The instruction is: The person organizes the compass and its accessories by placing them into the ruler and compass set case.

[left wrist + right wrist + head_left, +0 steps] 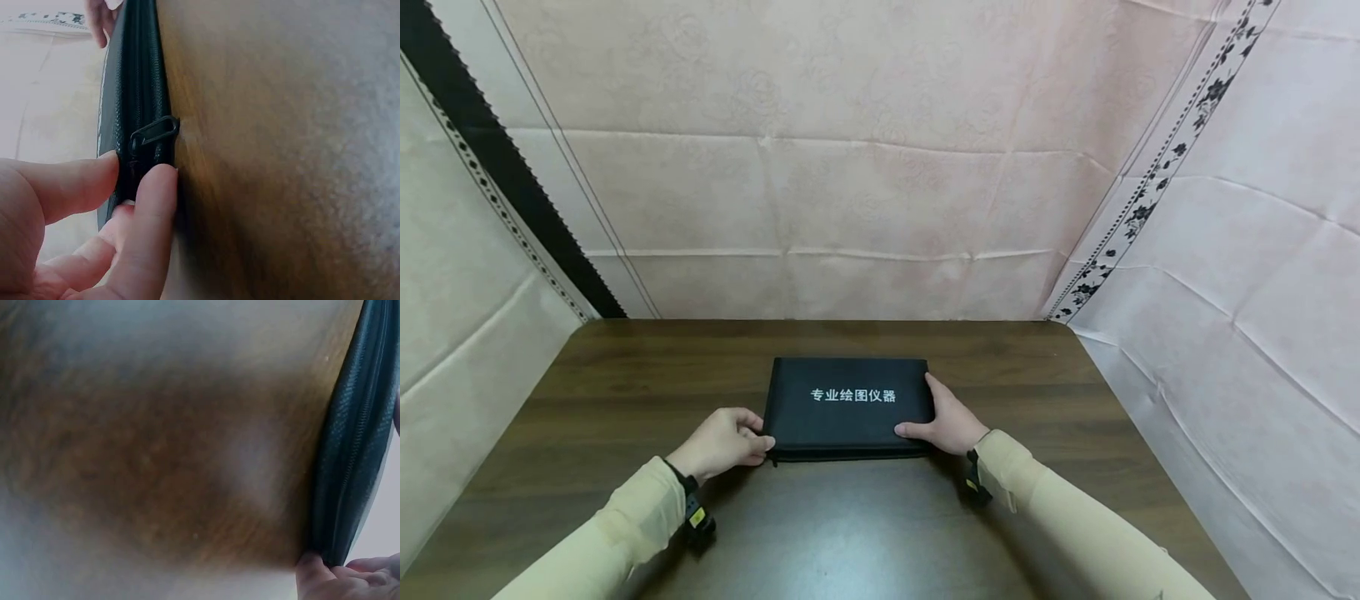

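Observation:
A flat black zippered drawing-instrument case [842, 421] lies on the table, its lid printed with white Chinese characters. My left hand [726, 437] pinches the near left corner, thumb on the upper edge and a fingertip at the lower edge. Just beyond these fingertips hangs the zipper pull [156, 134], seen in the left wrist view. At the other end my right hand [947, 417] grips the right side, its thumb lying over the lid. The zipper track [359, 437] runs along the front edge; the case is closed there.
The brown wooden table [647, 358] extends around the case on all sides. Pale patterned cloth [850, 200] hangs behind it and along both sides. Each wrist wears a black strapped device, such as the left one [696, 517].

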A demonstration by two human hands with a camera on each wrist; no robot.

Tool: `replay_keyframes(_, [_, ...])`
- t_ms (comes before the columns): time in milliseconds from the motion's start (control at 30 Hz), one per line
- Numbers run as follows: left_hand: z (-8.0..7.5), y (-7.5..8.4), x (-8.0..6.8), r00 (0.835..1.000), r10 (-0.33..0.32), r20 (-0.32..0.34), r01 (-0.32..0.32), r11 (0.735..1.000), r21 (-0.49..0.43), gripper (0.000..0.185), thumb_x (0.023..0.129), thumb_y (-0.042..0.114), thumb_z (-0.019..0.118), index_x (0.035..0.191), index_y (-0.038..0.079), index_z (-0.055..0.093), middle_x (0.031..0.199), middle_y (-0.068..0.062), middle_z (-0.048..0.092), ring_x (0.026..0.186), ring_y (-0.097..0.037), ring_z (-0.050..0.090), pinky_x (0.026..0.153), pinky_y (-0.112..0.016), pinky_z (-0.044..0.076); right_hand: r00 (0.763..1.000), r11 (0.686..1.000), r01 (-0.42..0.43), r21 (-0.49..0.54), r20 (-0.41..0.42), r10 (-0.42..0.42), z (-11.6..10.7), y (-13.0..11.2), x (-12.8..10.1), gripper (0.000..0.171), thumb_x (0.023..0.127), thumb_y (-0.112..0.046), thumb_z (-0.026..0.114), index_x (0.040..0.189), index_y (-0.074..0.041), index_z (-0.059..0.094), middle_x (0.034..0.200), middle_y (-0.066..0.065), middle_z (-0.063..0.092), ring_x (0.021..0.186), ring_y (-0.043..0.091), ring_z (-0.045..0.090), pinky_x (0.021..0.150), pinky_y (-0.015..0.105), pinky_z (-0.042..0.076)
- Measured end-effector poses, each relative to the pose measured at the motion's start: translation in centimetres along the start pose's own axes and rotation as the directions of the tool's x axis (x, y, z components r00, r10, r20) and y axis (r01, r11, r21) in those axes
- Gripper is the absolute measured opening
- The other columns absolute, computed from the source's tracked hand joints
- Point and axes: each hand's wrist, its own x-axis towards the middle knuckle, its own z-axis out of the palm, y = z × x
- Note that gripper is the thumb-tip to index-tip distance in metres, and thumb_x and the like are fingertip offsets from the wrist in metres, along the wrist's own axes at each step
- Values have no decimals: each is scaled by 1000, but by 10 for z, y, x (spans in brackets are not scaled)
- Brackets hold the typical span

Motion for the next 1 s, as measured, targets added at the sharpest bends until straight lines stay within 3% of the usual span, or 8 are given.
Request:
replay_keyframes(233, [-3, 4, 1, 998, -68, 9, 67, 994, 82, 23, 83, 11, 76, 95, -5, 63, 89, -14, 63, 74, -22, 67, 69, -35, 56, 1000, 1000, 10, -4, -12, -10, 1, -1, -2, 115, 74, -54, 78, 153, -2, 13, 157, 17, 21, 141, 29, 27, 110, 45, 27])
replay_keyframes(433, [-1, 7, 3, 998, -60, 16, 57, 990, 126, 15, 84, 7, 74, 82, -4, 64, 77, -12, 64, 63, -18, 65, 63, -33, 56, 1000, 1000, 18, -15, -16, -18, 1, 0, -2, 116, 72, -57, 78, 153, -2, 15, 156, 17, 22, 140, 29, 29, 109, 45, 28])
replay_keyframes(533, [2, 5, 0, 999, -39, -7, 40, 977, 208, 23, 87, 16, 73, 74, -1, 65, 70, -10, 62, 59, -17, 62, 60, -32, 55, 1000, 1000, 15, -23, -24, -16, 1, 3, -2, 117, 72, -58, 78, 153, -3, 15, 156, 17, 23, 140, 29, 29, 109, 45, 29])
replay_keyframes(633, [8, 6, -7, 998, 42, -48, -20, 926, 376, 35, 91, 26, 69, 63, 6, 62, 58, -3, 57, 52, -15, 55, 53, -29, 48, 999, 999, 5, -39, -34, -6, 0, 5, -1, 117, 72, -58, 77, 153, -3, 15, 156, 16, 23, 140, 28, 29, 109, 44, 28])
replay_keyframes(733, [18, 9, -12, 983, 166, -72, -101, 834, 542, 46, 92, 30, 67, 52, 11, 53, 47, 4, 44, 44, -11, 44, 46, -28, 37, 999, 999, 3, -51, -36, -4, 1, 6, -2, 116, 72, -59, 77, 153, -3, 15, 156, 16, 23, 140, 28, 29, 109, 44, 28])
replay_keyframes(800, [24, 12, -14, 974, 215, -78, -124, 784, 608, 50, 89, 34, 69, 49, 12, 50, 45, 6, 36, 41, -11, 37, 45, -28, 32, 999, 999, 5, -47, -37, -6, 2, 6, -1, 116, 73, -58, 77, 153, -3, 15, 156, 17, 23, 140, 29, 30, 109, 44, 29])
replay_keyframes(900, [31, 15, -12, 971, 218, -94, -102, 742, 662, 48, 82, 41, 74, 51, 12, 52, 49, 4, 39, 42, -12, 38, 45, -29, 33, 999, 999, 5, -34, -31, -6, 3, 5, -1, 116, 73, -57, 77, 153, -2, 15, 156, 17, 23, 140, 30, 30, 109, 45, 29])
replay_keyframes(1000, [32, 13, -11, 970, 212, -116, -76, 722, 688, 41, 78, 39, 78, 58, 9, 58, 56, 1, 45, 48, -14, 43, 49, -30, 37, 1000, 1000, 14, -27, -22, -15, 4, 3, -1, 116, 73, -57, 77, 153, -1, 14, 156, 18, 23, 139, 30, 30, 109, 45, 29])
